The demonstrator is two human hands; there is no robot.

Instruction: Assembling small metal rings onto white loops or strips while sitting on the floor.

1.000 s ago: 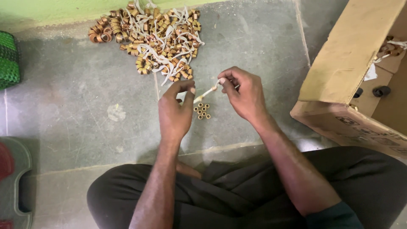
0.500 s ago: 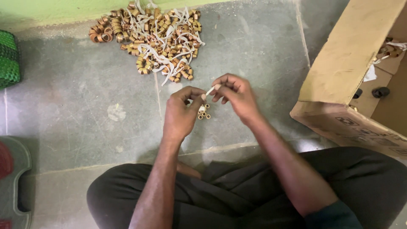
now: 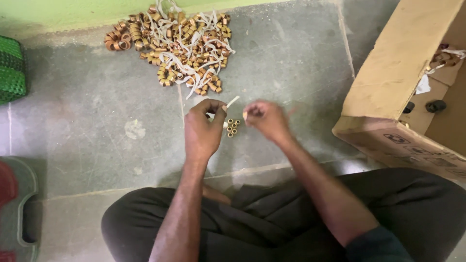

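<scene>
R hand (image 3: 264, 118) pulled off the strip (image 3: 232, 102), now pinching a ring (image 3: 245, 115).

Grey stone floor (image 3: 301, 63). On it: heap of brass rings with white strips (image 3: 172, 46) by green wall, small cluster of loose rings (image 3: 232, 127), open cardboard box (image 3: 403, 82) right, green mesh item (image 3: 10, 70) left.

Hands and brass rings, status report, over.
Left hand pinches white strip. Right hand pinches one brass ring. Loose rings on floor between them. Nothing in the way.
</scene>
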